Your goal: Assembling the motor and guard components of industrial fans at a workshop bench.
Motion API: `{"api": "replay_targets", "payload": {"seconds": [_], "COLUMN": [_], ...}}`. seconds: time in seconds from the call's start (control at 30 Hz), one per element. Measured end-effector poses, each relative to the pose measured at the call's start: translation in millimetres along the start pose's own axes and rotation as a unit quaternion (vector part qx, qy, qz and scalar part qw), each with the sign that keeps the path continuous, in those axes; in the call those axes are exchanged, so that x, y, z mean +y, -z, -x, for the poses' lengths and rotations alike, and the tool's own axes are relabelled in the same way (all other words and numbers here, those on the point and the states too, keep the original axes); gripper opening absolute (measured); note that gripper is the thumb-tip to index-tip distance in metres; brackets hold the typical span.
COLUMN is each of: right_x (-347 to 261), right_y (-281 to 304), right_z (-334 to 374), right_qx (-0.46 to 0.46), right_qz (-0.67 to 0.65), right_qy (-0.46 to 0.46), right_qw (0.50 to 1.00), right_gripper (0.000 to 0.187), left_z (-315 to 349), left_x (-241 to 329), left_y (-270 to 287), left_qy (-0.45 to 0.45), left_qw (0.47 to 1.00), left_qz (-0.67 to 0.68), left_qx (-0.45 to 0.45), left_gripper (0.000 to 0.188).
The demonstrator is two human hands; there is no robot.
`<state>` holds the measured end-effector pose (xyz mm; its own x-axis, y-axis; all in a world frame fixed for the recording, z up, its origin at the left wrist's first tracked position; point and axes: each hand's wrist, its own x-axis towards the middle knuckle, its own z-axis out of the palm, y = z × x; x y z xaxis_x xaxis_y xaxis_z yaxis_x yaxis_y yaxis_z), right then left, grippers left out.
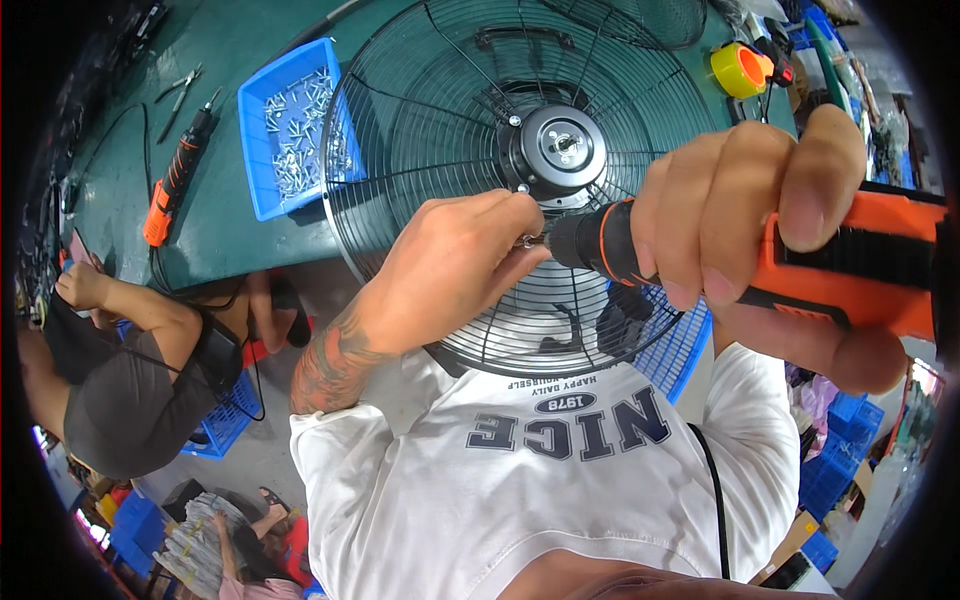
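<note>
My right hand (pixel 740 215) is wrapped round an orange-and-black electric screwdriver (pixel 855 265) that points left. At the tool's tip, my left hand (pixel 450 260) pinches a small silvery screw (pixel 528 241), partly hidden by the fingers. Both hands are over the lower part of a round black wire fan grille (pixel 420 120). A black fan motor (pixel 565 150) with a shaft in its middle is mounted at the grille's centre. Just below the motor, close to my left fingertips, a screw head (pixel 523 189) shows on its bracket.
A blue bin (pixel 252 150) of loose screws stands left of the grille on the green table (pixel 225 245). Farther left lie a second electric screwdriver (pixel 175 185) with its cord and pliers (pixel 180 95). Yellow tape (pixel 738 70) is at back right. A co-worker (pixel 130 400) sits at left.
</note>
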<state>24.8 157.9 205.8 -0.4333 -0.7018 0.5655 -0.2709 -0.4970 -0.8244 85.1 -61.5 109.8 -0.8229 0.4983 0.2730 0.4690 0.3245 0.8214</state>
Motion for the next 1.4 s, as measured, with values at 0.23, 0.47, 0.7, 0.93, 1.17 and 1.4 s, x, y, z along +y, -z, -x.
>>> {"api": "replay_targets", "payload": {"seconds": [0.23,0.47,0.7,0.93,1.17,1.4], "right_x": [-1,17,10,11,19,29], "right_y": [9,8,18,30,36,40], "right_z": [9,34,41,50,50,50], "right_qx": [0.009,0.185,0.196,0.222,0.208,0.197], "right_qz": [0.027,0.041,0.088,0.128,0.103,0.087], "right_qy": [-0.016,-0.057,-0.079,-0.085,-0.072,-0.072], "right_qw": [0.999,0.980,0.973,0.963,0.970,0.974], "right_gripper": [0.075,0.072,0.069,0.068,0.067,0.063], "left_z": [-2,-1,4,1,2,6], "left_x": [0,-48,-87,-92,-89,-92], "left_y": [16,62,65,59,61,60], "left_qy": [-0.052,0.096,0.144,0.171,0.211,0.202], "left_qw": [0.983,0.942,0.931,0.923,0.913,0.917], "left_qz": [-0.130,-0.182,-0.077,0.104,0.116,0.111], "left_qx": [0.119,0.265,0.326,0.329,0.328,0.325], "left_gripper": [0.052,0.043,0.043,0.040,0.039,0.037]}}
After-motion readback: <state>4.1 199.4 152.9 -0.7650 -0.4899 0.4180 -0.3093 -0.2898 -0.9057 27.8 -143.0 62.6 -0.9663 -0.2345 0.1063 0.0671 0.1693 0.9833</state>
